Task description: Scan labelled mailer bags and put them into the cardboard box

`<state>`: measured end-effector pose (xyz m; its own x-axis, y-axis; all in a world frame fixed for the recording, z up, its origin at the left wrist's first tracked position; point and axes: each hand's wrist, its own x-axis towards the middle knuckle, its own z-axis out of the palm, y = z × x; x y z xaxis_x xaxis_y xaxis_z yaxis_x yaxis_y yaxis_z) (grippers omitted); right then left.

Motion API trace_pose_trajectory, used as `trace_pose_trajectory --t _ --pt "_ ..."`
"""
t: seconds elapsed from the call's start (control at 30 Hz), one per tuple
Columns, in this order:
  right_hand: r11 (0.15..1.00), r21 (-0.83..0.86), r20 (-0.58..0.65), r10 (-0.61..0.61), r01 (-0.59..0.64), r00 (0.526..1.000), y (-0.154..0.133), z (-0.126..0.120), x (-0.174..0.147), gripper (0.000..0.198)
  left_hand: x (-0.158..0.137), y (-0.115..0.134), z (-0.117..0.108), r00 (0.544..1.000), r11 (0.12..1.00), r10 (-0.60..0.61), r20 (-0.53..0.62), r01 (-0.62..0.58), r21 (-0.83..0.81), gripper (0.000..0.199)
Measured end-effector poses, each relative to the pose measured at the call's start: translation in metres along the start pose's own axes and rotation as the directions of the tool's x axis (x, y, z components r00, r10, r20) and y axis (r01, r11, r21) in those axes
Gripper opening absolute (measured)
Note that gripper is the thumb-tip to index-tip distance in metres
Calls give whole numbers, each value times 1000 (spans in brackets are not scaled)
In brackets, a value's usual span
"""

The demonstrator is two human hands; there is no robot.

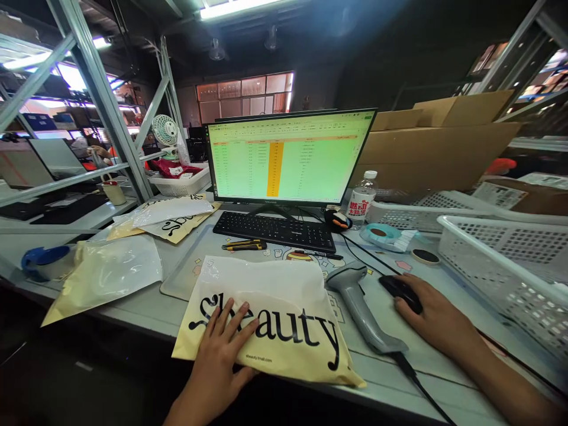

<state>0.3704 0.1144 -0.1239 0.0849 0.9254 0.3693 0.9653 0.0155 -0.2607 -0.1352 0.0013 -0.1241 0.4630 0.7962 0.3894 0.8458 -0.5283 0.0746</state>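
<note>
I see everything through one camera worn on the person's head, facing forward and down over the desk (146,302). Nearest to me, along the bottom edge, are the left hand (224,349) and the bag (284,290); the right hand (428,305) shows at lower right, also close. The screen (293,165) stands farther off, near the middle, facing me. My view is wide: it takes in a ceiling light (239,8) at the top, a metal frame (95,89) at left, and a basket (506,272) cut by the right edge.
</note>
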Motion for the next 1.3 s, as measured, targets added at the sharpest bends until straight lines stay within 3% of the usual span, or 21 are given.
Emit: trace_pose_trajectory --t 0.87,1.17,1.3 --pt "1000 5 -64 -17 17 998 2 7 -5 59 -7 -1 6 999 999 -9 -34 10 48 78" --pt "999 18 -83 -28 30 996 -3 5 -5 60 -10 -17 -8 999 998 -31 -30 32 50 75" --pt "998 23 -68 -50 51 996 -8 1 -5 58 -10 -18 -23 999 998 -29 30 27 56 74"
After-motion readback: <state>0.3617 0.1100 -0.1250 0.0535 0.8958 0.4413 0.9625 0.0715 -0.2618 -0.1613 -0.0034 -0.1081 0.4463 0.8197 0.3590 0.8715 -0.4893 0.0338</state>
